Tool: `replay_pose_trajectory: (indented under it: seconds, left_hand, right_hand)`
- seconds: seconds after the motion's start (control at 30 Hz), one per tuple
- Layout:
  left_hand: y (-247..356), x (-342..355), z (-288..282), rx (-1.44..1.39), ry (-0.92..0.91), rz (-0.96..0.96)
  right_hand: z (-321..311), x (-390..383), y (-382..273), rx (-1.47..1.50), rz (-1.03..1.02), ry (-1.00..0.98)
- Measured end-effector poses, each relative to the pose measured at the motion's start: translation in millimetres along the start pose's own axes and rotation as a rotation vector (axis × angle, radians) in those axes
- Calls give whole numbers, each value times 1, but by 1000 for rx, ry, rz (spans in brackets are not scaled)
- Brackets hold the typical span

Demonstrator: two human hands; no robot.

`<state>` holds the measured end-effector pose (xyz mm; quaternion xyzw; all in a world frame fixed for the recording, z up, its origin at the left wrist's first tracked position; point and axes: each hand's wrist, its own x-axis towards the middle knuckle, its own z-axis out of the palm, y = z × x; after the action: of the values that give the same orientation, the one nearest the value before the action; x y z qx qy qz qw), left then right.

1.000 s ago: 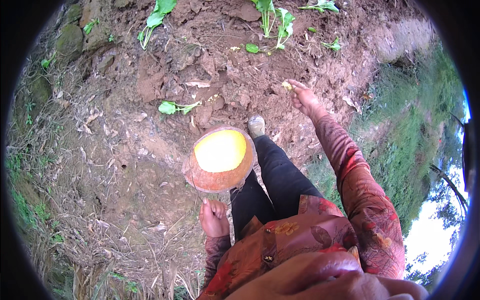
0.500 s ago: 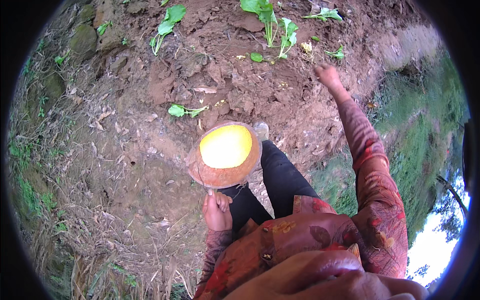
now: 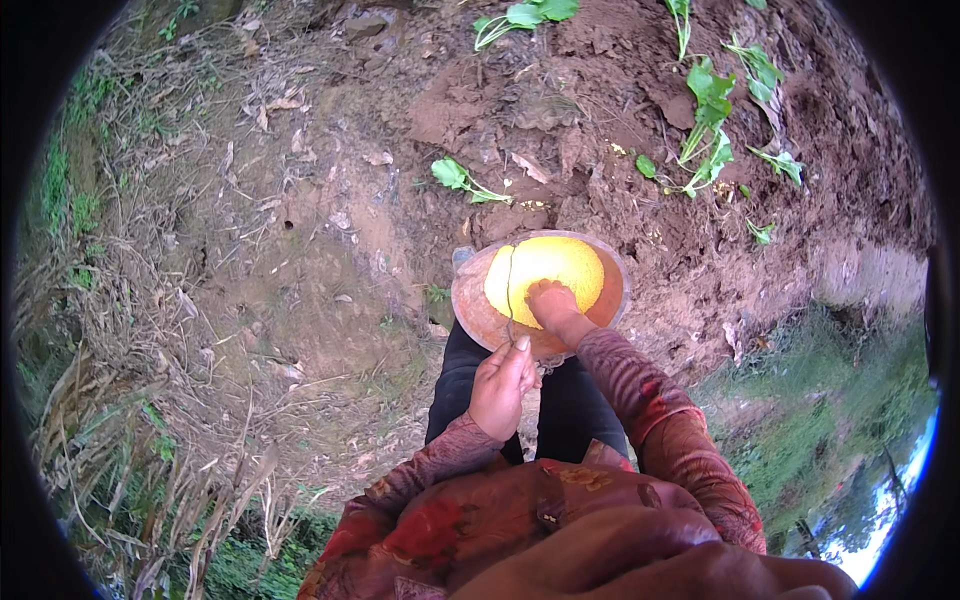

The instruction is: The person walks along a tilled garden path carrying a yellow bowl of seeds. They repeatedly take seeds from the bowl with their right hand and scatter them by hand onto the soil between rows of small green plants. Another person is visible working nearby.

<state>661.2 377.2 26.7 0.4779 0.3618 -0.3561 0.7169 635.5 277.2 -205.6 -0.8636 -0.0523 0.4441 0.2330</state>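
Near the middle of the head view hangs a rusty round bowl (image 3: 470,295) full of bright yellow grain or meal (image 3: 575,265). My left hand (image 3: 500,390) is closed round its thin wire handle, just below the bowl. My right hand (image 3: 550,305) reaches into the yellow contents, fingers curled in them, the fingertips partly hidden. Beyond the bowl, small leafy green plants (image 3: 710,100) lie on the brown soil, with scattered yellow bits among them.
My dark-trousered legs (image 3: 570,410) stand below the bowl, one shoe (image 3: 462,257) showing at its left. Dry stalks and grass (image 3: 230,470) cover the lower left. A green slope (image 3: 820,400) drops away on the right, with a stony patch (image 3: 365,25) at the top.
My right hand has come back from over the soil near the plants into the bowl. The bowl and left hand have shifted right, and the view has turned, moving the plants rightward.
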Motion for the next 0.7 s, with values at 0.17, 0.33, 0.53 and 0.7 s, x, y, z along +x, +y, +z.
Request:
replay_pose_trajectory:
  seconds: [0.17,0.33,0.53,0.7]
  left_hand:
    - [16,3,-18,-7,-64,7]
    - [37,1,-47,38,-49,54]
    - [58,6,-97,-42,70,115]
    - [77,10,-143,-116,175,149]
  right_hand:
    - [1,4,-18,261,33,-125]
    - [-55,-2,-39,1446,211,-612]
    - [-143,11,-79,1795,-1,-561]
    - [-205,78,-104,1676,-46,-24]
